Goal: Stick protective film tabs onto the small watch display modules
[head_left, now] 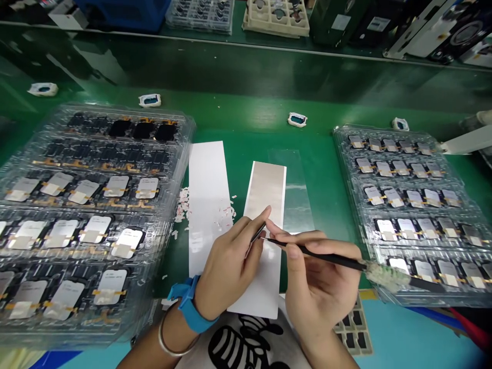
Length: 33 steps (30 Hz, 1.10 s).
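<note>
My left hand [232, 261] is closed, pinching a small, dark, flat display module [257, 233] between thumb and fingers, seen nearly edge-on. My right hand [321, 277] grips slim black tweezers [330, 258], whose thin tip is at the module's edge by my left fingertips. Whitish-green wrapping covers the rear of the tweezers. Beneath both hands lies a white sheet with a beige-grey strip [267, 187]. Left of it is a plain white strip [207, 179], with small pinkish-white scraps [183, 205] scattered along its side.
Clear plastic trays of display modules stand at left [184, 120] and right [340, 134]. A transparent sheet [298, 189] lies beside the beige strip. Several small white frames, one at centre [297, 120], line the back. A beige compartment tray [367, 338] sits low at right.
</note>
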Motion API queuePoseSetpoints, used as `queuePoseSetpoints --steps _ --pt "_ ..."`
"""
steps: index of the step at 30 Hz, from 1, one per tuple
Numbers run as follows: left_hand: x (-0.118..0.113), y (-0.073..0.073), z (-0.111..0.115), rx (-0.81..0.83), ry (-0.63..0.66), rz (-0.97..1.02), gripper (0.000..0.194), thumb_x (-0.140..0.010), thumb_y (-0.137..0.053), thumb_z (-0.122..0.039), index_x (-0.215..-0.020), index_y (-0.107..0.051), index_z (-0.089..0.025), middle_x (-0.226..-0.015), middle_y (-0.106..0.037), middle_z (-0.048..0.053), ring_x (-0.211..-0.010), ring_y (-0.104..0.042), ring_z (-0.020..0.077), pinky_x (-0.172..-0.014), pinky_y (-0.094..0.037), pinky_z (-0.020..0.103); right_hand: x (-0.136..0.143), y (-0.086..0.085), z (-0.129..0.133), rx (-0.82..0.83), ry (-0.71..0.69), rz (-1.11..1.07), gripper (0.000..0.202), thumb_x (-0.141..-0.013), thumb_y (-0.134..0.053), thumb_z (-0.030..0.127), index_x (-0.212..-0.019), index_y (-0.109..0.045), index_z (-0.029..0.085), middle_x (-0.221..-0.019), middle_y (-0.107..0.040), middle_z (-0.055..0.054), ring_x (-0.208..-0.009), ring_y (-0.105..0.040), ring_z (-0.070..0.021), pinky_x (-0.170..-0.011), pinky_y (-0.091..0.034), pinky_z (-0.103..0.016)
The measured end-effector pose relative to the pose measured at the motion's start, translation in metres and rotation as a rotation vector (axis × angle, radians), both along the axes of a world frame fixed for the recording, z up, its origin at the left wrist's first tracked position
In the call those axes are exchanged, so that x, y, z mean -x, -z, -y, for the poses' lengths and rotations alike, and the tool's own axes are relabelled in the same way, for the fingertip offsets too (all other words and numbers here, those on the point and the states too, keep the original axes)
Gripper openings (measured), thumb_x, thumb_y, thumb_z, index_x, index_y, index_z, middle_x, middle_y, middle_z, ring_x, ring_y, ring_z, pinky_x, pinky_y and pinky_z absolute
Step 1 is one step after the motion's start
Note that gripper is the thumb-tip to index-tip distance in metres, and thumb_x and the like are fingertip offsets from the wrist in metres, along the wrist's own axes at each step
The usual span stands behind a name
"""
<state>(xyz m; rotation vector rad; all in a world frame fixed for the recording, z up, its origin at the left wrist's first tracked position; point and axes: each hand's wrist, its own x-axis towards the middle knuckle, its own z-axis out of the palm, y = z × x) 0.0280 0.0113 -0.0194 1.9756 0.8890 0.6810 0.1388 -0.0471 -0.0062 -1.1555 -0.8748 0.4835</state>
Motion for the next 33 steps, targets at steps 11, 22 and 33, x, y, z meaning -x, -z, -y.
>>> queuePoseSetpoints --steps 11,22,33 --pt "0.0024 -0.0021 -0.0008 0.03 0.021 0.03 0.051 -0.101 -0.037 -0.019 -0.151 -0.038 -0.018 -0.099 -0.06 0.006 -0.082 -0.06 0.0174 -0.071 -0.05 0.029 0.0006 0.0021 -0.0025 0.011 0.011 -0.015 0.026 -0.09 -0.056 0.0 -0.101 -0.053 0.024 -0.092 -0.072 -0.001 -0.095 -0.074 -0.0184 -0.085 -0.066 -0.04" --pt "0.0026 -0.0005 -0.001 0.045 0.027 0.037 0.05 -0.103 -0.035 -0.023 -0.152 -0.037 -0.02 -0.104 -0.06 0.008 -0.087 -0.06 0.0188 -0.076 -0.051 0.032 0.0014 0.0044 -0.004 0.045 0.055 0.014 0.023 -0.091 -0.058 0.006 -0.1 -0.052 0.025 -0.089 -0.072 -0.001 -0.095 -0.075 -0.0197 -0.081 -0.068 -0.04" --pt "0.0019 -0.001 -0.0012 0.046 0.015 0.023 0.05 -0.103 -0.035 -0.022 -0.152 -0.037 -0.018 -0.102 -0.059 0.007 -0.087 -0.059 0.0183 -0.079 -0.051 0.031 0.0017 0.0055 -0.0046 0.023 0.03 -0.006 0.026 -0.09 -0.057 0.001 -0.101 -0.053 0.024 -0.092 -0.072 -0.001 -0.097 -0.074 -0.0199 -0.082 -0.068 -0.04"
